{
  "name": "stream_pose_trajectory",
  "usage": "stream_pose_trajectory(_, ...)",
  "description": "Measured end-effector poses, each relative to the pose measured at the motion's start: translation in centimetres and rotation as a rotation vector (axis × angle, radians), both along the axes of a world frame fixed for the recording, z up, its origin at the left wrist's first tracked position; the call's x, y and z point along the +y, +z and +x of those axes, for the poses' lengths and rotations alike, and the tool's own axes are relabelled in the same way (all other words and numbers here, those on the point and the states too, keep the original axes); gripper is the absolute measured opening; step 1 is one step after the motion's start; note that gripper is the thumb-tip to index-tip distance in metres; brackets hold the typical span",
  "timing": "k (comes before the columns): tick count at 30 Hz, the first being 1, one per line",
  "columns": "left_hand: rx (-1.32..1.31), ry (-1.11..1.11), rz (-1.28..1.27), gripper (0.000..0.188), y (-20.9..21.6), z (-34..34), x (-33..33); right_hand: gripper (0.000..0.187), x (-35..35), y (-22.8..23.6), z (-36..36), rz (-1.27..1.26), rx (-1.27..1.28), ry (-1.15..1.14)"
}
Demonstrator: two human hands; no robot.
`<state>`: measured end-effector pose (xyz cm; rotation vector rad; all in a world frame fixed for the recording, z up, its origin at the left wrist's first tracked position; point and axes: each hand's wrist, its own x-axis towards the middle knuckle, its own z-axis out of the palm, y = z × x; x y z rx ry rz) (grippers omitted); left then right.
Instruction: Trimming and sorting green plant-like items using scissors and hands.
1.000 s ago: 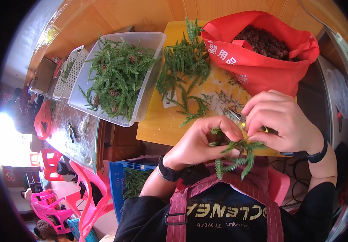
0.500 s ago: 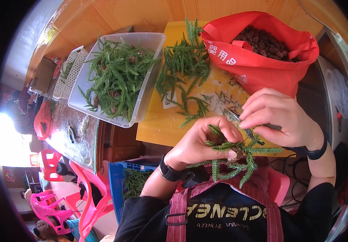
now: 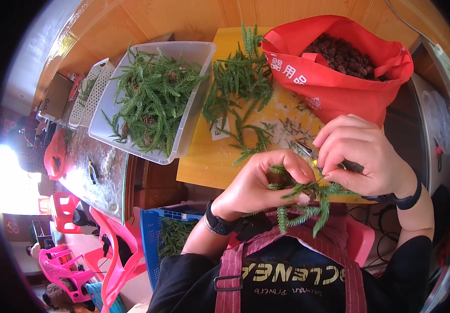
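The bunch [image 3: 321, 219] of green sprigs is held up before the apron [image 3: 230, 271], above the near edge of the yellow board [image 3: 199, 167]. It is pinched between thumb and fingers of the left hand [image 3: 266, 180], with what seems to be a cone [image 3: 311, 193] at its middle.

Half a second ago the right hand [image 3: 355, 151] was lifted slightly off the bunch; now its thumb and forefinger are brought back together at the bunch's upper side. Whether a stem or a wire is nipped there cannot be told. The pliers [image 3: 306, 148] are kept in that hand, their tip pointed up and to the left. The bunch has also been turned a little, its right-hand sprigs now partly drawn in.

By this, fastening seems to be resumed by fingertip, not by pliers, and the bunch appears unfinished. The tub [image 3: 191, 115], loose sprigs [image 3: 240, 78] and red bag [image 3: 334, 94] are left untouched.
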<state>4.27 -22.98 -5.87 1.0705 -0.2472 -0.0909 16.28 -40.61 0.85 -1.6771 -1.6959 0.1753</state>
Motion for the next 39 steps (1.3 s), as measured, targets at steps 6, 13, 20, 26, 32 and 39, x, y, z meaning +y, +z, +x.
stream_pose_trajectory(6, -0.58, 0.447, 0.896, 0.022, 1.1, 0.2, -0.6, 0.013, -0.4, -0.5, 0.1, -0.076, 0.141, -0.143)
stream_pose_trajectory(13, -0.092, 0.112, 0.102, 0.024, 0.0, 0.0, -0.1, 0.03, -0.7, 0.0, 0.2, -0.05, 0.157, -0.065)
stream_pose_trajectory(20, 0.019, -0.024, -0.056, 0.026, -0.4, 0.3, -0.1, 0.026, -0.3, 0.1, 0.0, -0.08, 0.161, -0.013)
stream_pose_trajectory(26, -0.069, -0.112, -0.041, 0.023, -1.3, 0.5, 0.3, 0.017, -0.1, -0.3, 0.4, -0.039, 0.127, 0.065)
stream_pose_trajectory(32, -0.037, -0.134, -0.07, 0.021, -0.9, 0.3, 0.1, 0.015, -0.2, -0.5, 0.4, -0.023, 0.22, 0.08)
stream_pose_trajectory(39, -0.44, 0.337, 0.709, 0.029, 0.7, 0.2, -0.6, 0.01, -0.5, -0.5, -0.2, -0.183, 0.474, -0.162)
